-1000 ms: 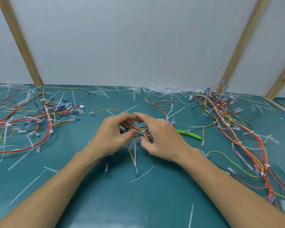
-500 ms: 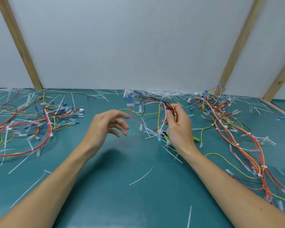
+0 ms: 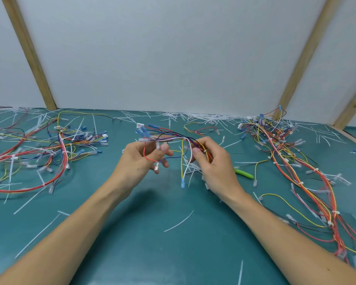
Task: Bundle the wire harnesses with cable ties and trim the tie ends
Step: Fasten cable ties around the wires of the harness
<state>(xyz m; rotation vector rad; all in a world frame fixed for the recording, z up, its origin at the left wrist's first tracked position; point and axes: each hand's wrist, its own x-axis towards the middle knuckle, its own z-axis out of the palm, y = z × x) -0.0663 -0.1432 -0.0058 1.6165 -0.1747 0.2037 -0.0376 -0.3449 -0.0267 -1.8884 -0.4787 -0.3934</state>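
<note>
A: Body only, what do you see?
B: Two bare forearms, a left hand (image 3: 141, 161) and a right hand (image 3: 213, 164). No sleeves reach into view.
A: Anything worn?
B: Both hands ungloved, wrists bare. Fingernails short and plain. A few small dark spots on the right forearm.

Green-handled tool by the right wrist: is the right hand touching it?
Apart. In the head view the green-handled tool lies on the mat with bare teal showing between it and the right hand, which grips the wire harness.
</note>
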